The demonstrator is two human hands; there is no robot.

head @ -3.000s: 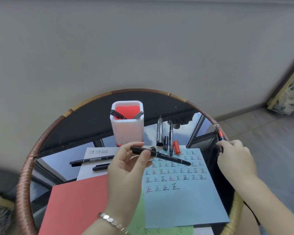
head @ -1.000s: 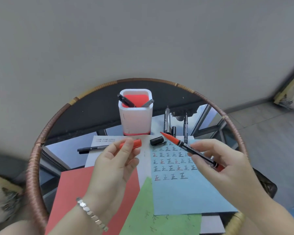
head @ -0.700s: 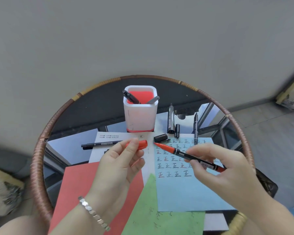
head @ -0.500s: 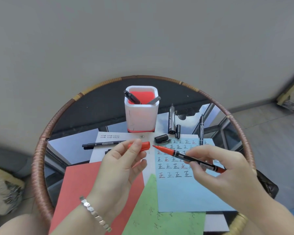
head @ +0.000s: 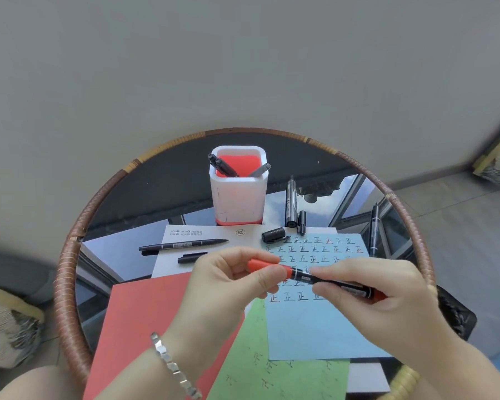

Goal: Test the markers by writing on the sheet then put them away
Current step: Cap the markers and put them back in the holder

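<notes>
My right hand (head: 378,301) grips the black barrel of a red marker (head: 334,282) held level above the blue sheet (head: 315,327). My left hand (head: 228,284) pinches the marker's red cap (head: 267,266), which now sits over the tip. The blue sheet carries rows of small black and red written characters. A white pen holder (head: 237,194) with a red inside stands at the back and holds several dark markers.
On the round glass table with a woven rim (head: 70,284) lie a black marker (head: 182,245), a loose black cap (head: 191,257), another cap (head: 273,234), and more markers (head: 291,204) (head: 373,230). Red (head: 145,327), green (head: 272,368) and white (head: 208,235) sheets overlap.
My hands came together: the red cap in my left hand went onto the bare red tip of the marker in my right hand. Three seconds ago my left hand held a black marker.
</notes>
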